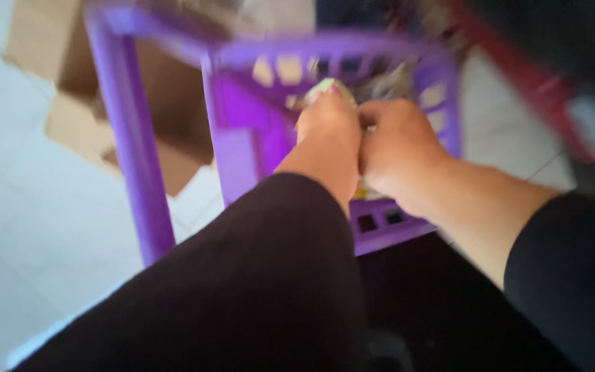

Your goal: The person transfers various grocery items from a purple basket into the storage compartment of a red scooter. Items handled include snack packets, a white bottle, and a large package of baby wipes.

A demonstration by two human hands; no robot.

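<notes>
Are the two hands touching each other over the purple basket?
Touching. The head view, though blurred, shows the left hand pressed against the right hand with no gap, above the purple basket.

Flattened brown cardboard [77,103] lies on the pale tiled floor [29,227] at upper left; a blurred red bar [525,76] crosses upper right.

A: We log the floor [29,227] as pale, whitish tile; faint joint lines show at left and at right.

B: Agreed. We also note flattened brown cardboard [80,103] lying on it at upper left, edges blurred.

A: Light reads soft and even, no hard shadows.

B: A red bar [518,76] crosses the upper right; we cannot tell what it belongs to.
</notes>
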